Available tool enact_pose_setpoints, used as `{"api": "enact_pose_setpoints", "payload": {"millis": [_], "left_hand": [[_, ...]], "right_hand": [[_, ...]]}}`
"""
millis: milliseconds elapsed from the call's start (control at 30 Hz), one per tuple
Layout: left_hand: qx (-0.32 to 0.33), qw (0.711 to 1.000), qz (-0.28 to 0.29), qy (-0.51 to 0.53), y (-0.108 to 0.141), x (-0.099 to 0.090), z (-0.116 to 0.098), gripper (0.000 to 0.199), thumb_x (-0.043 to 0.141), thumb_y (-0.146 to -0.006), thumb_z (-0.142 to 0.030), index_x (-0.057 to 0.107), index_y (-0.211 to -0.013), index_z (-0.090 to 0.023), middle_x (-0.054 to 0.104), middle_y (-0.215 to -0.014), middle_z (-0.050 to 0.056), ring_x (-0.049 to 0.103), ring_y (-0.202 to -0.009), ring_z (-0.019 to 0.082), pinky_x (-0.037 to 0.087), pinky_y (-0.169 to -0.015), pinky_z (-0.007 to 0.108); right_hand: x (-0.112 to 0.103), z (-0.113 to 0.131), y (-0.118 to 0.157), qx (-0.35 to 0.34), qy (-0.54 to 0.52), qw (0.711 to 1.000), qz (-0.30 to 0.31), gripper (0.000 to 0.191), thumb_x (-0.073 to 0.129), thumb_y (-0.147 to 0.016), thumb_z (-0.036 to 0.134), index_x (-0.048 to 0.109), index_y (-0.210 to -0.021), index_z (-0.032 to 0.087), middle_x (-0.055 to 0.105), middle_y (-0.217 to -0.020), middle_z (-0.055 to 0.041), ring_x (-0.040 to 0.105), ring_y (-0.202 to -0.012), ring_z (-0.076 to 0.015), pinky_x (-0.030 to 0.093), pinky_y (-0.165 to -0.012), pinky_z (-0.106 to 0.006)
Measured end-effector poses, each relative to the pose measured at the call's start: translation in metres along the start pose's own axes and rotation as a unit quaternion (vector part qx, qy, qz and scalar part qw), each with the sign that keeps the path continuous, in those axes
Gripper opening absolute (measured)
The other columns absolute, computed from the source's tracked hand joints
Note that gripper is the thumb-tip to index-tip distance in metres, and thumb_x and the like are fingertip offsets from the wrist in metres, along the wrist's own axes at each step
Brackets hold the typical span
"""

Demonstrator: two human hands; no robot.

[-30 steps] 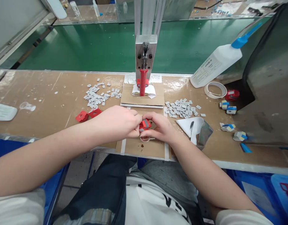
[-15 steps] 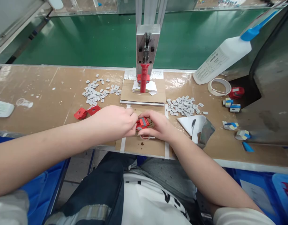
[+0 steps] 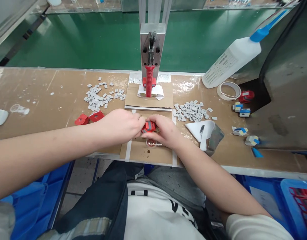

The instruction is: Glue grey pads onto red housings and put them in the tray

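brown-covered workbench [image 3: 55,96] runs across in front of the seated person, with a cardboard mat [image 3: 138,154] taped down at its near edge. on that mat sit a few dark spots [image 3: 148,151] and, just beyond them, a small round dish [image 3: 151,143] with something reddish inside. above the dish, at the middle of the mat, is the red faceted block [image 3: 149,126] with grey panels, between the two hands. the right hand [image 3: 165,130] has thumb and fingers clamped on it from the right, a good steady hold. the left hand [image 3: 127,125] is curled at its left end; its fingertips are hidden, so i cannot tell whether they pinch the block or something small. for fine work like this, i'd let the right hand bear the block, use light left-hand pressure, and mind the dish below. farther out, loose grey tiles lie left [image 3: 94,98] and right [image 3: 192,111] within easy reach, and a toggle clamp [image 3: 149,81] with a red handle stands straight ahead, before the green surface [image 3: 93,40].
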State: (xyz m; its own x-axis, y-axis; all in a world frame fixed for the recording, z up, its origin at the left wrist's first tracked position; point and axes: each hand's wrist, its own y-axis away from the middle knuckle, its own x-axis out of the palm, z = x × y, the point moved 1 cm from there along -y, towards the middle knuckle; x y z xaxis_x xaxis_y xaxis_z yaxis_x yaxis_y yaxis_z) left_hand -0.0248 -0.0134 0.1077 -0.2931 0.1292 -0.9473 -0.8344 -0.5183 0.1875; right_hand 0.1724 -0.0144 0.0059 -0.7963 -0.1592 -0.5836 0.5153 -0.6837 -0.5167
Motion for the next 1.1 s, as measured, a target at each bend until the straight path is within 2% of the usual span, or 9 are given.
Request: {"api": "enact_pose_setpoints", "payload": {"millis": [133,233,333,467,567,700,867,1100], "left_hand": [[-0.021,0.998,-0.046,0.022,-0.003,0.011,0.006,0.022,0.054,-0.101,-0.024,0.065,-0.085,-0.014,0.061,-0.066,0.006,0.059,-0.056,0.022,0.032,-0.052,0.031],[0.001,0.997,-0.074,0.027,-0.003,0.013,0.014,0.023,0.052,-0.102,-0.026,0.065,-0.087,-0.015,0.062,-0.066,0.005,0.056,-0.054,0.019,0.029,-0.051,0.030],[0.032,0.993,-0.109,0.010,0.001,0.008,0.021,0.027,0.049,-0.104,-0.029,0.064,-0.085,-0.017,0.062,-0.069,0.004,0.055,-0.054,0.017,0.025,-0.049,0.029],[0.018,0.984,-0.175,-0.002,0.009,-0.002,0.024,0.031,0.047,-0.104,-0.032,0.060,-0.080,-0.018,0.059,-0.069,0.002,0.052,-0.051,0.014,0.020,-0.049,0.029],[0.010,0.980,-0.199,-0.006,0.012,-0.008,0.022,0.030,0.047,-0.104,-0.031,0.060,-0.080,-0.017,0.057,-0.067,0.002,0.049,-0.050,0.013,0.018,-0.049,0.030],[0.008,0.982,-0.187,-0.010,0.011,-0.014,0.018,0.028,0.048,-0.103,-0.031,0.063,-0.084,-0.017,0.057,-0.069,0.002,0.050,-0.051,0.015,0.019,-0.049,0.030],[0.007,0.991,-0.135,0.015,0.006,-0.019,0.014,0.030,0.048,-0.105,-0.034,0.066,-0.088,-0.016,0.059,-0.071,0.004,0.054,-0.054,0.017,0.029,-0.050,0.030],[-0.010,0.997,-0.067,0.039,-0.003,-0.020,0.012,0.031,0.051,-0.105,-0.037,0.066,-0.090,-0.015,0.060,-0.069,0.004,0.058,-0.055,0.017,0.036,-0.053,0.029]], "right_hand": [[-0.001,-0.004,0.000,-0.001,0.016,1.000,-0.017,0.058,0.059,-0.096,0.073,0.065,-0.118,0.020,0.074,-0.098,-0.0100,0.072,-0.087,-0.0243,0.060,-0.079,-0.036],[-0.004,-0.006,-0.001,0.001,0.004,1.000,-0.026,0.058,0.063,-0.094,0.074,0.065,-0.119,0.021,0.074,-0.100,-0.0098,0.072,-0.090,-0.0252,0.061,-0.082,-0.038],[-0.007,-0.007,-0.002,-0.007,-0.040,0.998,-0.048,0.053,0.070,-0.093,0.068,0.064,-0.120,0.023,0.075,-0.105,-0.0089,0.073,-0.095,-0.0249,0.062,-0.087,-0.038],[-0.007,-0.010,0.002,0.019,-0.104,0.991,-0.080,0.050,0.073,-0.093,0.063,0.064,-0.125,0.025,0.075,-0.112,-0.0079,0.074,-0.101,-0.0236,0.062,-0.092,-0.037],[-0.007,-0.013,0.006,0.038,-0.119,0.988,-0.095,0.052,0.076,-0.092,0.062,0.063,-0.126,0.026,0.075,-0.114,-0.0077,0.075,-0.102,-0.0234,0.062,-0.092,-0.037],[-0.009,-0.010,0.004,0.018,-0.101,0.991,-0.089,0.052,0.075,-0.090,0.066,0.066,-0.120,0.024,0.076,-0.109,-0.0081,0.076,-0.100,-0.0236,0.064,-0.089,-0.036],[-0.012,-0.004,0.000,0.023,-0.086,0.993,-0.071,0.056,0.074,-0.090,0.069,0.067,-0.119,0.022,0.078,-0.106,-0.0085,0.077,-0.095,-0.0227,0.064,-0.086,-0.036],[-0.007,-0.007,0.002,0.074,-0.150,0.985,-0.044,0.062,0.077,-0.087,0.069,0.066,-0.123,0.020,0.077,-0.106,-0.0082,0.075,-0.092,-0.0204,0.062,-0.089,-0.034]]}}
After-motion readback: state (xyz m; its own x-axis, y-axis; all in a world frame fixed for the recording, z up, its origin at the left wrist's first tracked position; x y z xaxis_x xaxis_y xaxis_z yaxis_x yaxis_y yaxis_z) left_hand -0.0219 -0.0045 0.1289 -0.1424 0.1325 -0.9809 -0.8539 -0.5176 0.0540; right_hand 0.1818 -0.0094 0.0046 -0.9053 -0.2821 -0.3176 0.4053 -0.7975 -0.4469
